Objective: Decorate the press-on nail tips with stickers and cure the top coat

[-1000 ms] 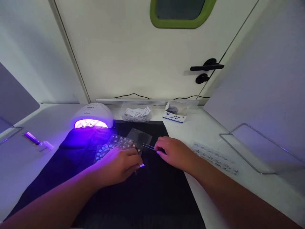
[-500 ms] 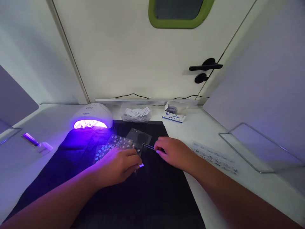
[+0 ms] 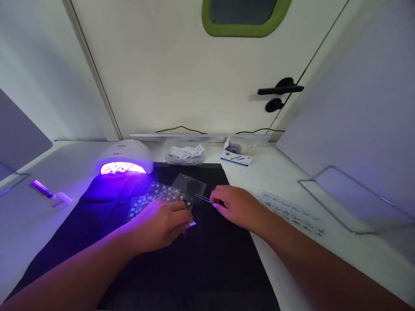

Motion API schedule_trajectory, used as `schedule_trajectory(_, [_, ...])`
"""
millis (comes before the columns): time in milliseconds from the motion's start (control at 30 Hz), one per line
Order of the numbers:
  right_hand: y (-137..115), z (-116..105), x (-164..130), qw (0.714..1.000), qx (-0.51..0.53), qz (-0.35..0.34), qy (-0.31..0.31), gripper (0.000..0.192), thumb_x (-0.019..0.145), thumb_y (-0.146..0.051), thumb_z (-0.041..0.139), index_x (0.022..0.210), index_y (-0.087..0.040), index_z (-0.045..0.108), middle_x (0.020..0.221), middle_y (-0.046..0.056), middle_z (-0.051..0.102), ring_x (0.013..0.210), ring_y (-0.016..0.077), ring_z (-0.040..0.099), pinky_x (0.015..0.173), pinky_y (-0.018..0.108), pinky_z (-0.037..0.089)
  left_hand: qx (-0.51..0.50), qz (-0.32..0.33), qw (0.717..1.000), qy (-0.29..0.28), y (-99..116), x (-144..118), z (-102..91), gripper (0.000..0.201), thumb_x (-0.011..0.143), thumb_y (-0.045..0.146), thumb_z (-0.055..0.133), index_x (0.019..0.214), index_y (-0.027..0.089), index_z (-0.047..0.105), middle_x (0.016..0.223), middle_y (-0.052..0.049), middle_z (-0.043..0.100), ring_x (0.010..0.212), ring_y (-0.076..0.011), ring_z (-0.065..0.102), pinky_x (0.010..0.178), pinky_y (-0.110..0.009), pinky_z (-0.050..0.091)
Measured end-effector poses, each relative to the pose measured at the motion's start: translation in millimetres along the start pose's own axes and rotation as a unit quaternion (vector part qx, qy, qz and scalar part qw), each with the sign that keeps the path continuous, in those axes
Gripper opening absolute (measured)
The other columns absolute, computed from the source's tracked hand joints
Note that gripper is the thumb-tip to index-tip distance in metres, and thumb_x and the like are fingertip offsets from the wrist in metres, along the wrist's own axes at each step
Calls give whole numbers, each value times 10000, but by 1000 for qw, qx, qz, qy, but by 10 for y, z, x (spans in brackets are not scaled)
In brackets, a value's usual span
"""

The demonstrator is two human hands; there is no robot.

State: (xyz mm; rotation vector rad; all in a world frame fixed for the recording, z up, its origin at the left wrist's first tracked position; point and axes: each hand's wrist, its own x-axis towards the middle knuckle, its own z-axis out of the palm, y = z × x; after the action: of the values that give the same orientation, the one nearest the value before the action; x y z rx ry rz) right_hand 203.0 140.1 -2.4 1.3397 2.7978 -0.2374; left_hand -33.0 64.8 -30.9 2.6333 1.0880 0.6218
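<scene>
Head view shows the right hand (image 3: 238, 206) pinching tweezers (image 3: 202, 198) whose tips point at 9 o'clock toward the sticker sheet (image 3: 154, 195) pinned under the curled left hand (image 3: 162, 224) on the black mat (image 3: 207, 263); a slipping sheet could misplace a sticker.

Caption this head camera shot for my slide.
Left hand steadies a nail sticker sheet while right hand holds tweezers beside a glowing UV lamp.
</scene>
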Motion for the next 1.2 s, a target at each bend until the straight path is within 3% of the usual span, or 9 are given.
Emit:
schedule_trajectory(767, [-10,-4,1,1000,8,5,8,79,832,-138,573,793,-192,615,823,14,648,703,141,553,621,258,336,2,0,1000,-4,-5,2,-9,157,974,201,464,941,192,617,864,-32,656,756,-175,643,635,-284,464])
schedule_trajectory(1200, [-6,0,9,1000,5,8,0,81,849,-173,583,843,-199,660,897,37,676,755,163,595,657,270,374,-4,-4,1000,-6,7,-5,-22,167,970,188,467,953,197,633,866,-28,663,714,-160,639,629,-281,461])
